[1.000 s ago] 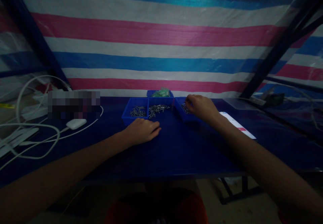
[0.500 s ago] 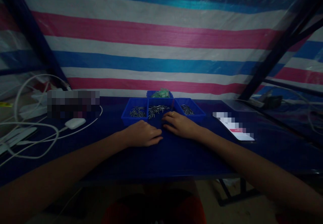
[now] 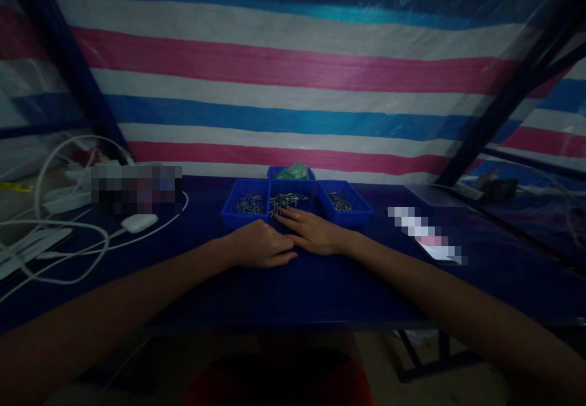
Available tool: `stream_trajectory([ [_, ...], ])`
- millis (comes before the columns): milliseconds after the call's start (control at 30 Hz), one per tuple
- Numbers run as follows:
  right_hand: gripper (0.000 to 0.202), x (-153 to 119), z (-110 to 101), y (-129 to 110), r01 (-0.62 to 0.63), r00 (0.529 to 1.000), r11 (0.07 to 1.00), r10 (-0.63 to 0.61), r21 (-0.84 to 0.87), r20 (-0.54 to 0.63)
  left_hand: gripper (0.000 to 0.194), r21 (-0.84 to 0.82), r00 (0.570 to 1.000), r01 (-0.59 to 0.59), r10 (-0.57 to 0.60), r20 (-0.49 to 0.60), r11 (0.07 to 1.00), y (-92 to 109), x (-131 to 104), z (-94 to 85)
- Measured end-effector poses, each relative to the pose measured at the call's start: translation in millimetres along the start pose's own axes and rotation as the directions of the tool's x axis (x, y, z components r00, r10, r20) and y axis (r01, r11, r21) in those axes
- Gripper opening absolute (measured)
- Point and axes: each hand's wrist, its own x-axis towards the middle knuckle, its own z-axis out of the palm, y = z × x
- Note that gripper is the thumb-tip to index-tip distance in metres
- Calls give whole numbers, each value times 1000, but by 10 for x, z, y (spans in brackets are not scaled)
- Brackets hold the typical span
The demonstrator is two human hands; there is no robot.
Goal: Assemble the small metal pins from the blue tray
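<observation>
My left hand (image 3: 262, 244) rests on the blue table with its fingers curled and pressed together; whatever they hold, if anything, is hidden. Beside it my right hand (image 3: 312, 231), a ring on one finger, stretches its fingers to the near edge of a pile of small metal pins (image 3: 287, 199). Its thumb side meets the left fingertips. The pile lies between a left blue bin (image 3: 229, 212) and a right blue bin (image 3: 361, 212). Each bin holds small metal parts, too dim to name exactly.
Behind the pile stands another blue bin with a green plastic bag (image 3: 295, 171). On the right lies a phone (image 3: 434, 248) with a lit, blurred screen. White cables (image 3: 103, 241) and a white adapter (image 3: 140, 223) crowd the left. Striped sheeting (image 3: 293, 76) closes off the back.
My right hand has moved left and spread its fingers toward the pin pile, coming against my left hand. The left hand has hardly moved. The view has shifted slightly.
</observation>
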Motion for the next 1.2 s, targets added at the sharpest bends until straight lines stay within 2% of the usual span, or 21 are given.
stream_trajectory([
  [133, 57, 24, 18, 24, -13, 999, 1000, 12, 8, 32, 30, 9, 1000, 1, -1, -14, 1000, -15, -3, 18],
  [300, 52, 14, -6, 2, -47, 999, 999, 47, 2, -3, 31, 35, 999, -6, 7, -43, 999, -12, -17, 26],
  [433, 53, 1, -28, -16, -21, 999, 1000, 20, -18, -33, 31, 29, 999, -4, 5, -34, 1000, -6, -16, 9],
  [567, 52, 3, -15, 1, 10, 1000, 1000, -10, -21, 9, 31, 11, 999, -9, 9, -37, 1000, -7, -11, -1],
  [700, 51, 12, -26, 1, 6, 999, 1000, -6, -1, 33, 30, 25, 999, -6, 7, -43, 1000, -12, -12, 6],
  [900, 48, -7, -75, -51, -30, 999, 1000, 30, 0, -20, 32, 7, 999, -6, 7, -38, 1000, -18, -17, 6],
  [1200, 50, -11, -16, -12, -58, 998, 998, 58, 0, -5, 32, -4, 1000, 4, -4, -26, 1000, -9, -12, 5],
])
